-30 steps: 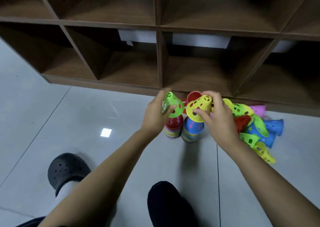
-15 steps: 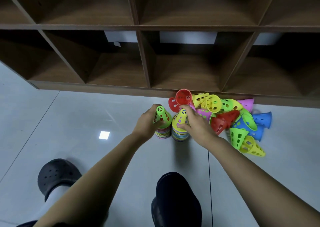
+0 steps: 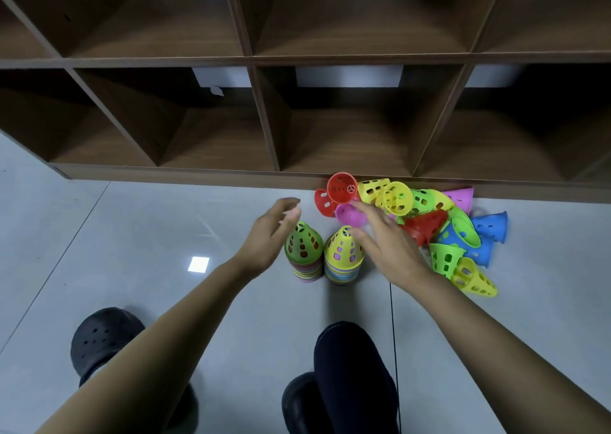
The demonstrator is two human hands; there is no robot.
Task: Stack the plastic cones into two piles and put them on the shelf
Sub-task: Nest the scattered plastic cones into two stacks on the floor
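Far left on the grey floor (image 3: 99,235): a black clog (image 3: 102,341), then a small square glare spot (image 3: 198,264). L hand (image 3: 269,235) hovers just left of the green-topped pile (image 3: 303,251), fingers loose & apart, holding nothing; tips a bit blurred. That pile stands upright on the floor, w/ many coloured rims showing under the green cone. Right beside it, touching or not I can't tell, stands the yellow-topped pile (image 3: 343,255), also upright, approx same height. R hand (image 3: 386,241) is just right of the yellow top, fingers straight & spread, nothing in it; thumb close to the yellow top, index tip near a pink cone (image 3: 348,215) lying on its side. Further right the loose heap (image 3: 423,200) of cones lies tumbled against the base of the shelf (image 3: 264,109): a red cone (image 3: 342,187) w/ mouth toward the cam, yellows & greens, blue cones (image 3: 489,227) at the far edge, a yellow cone (image 3: 476,281) on its side nearest the person. Both piles sit on the floor in front of the brown shelf's open cubbies, not in them.
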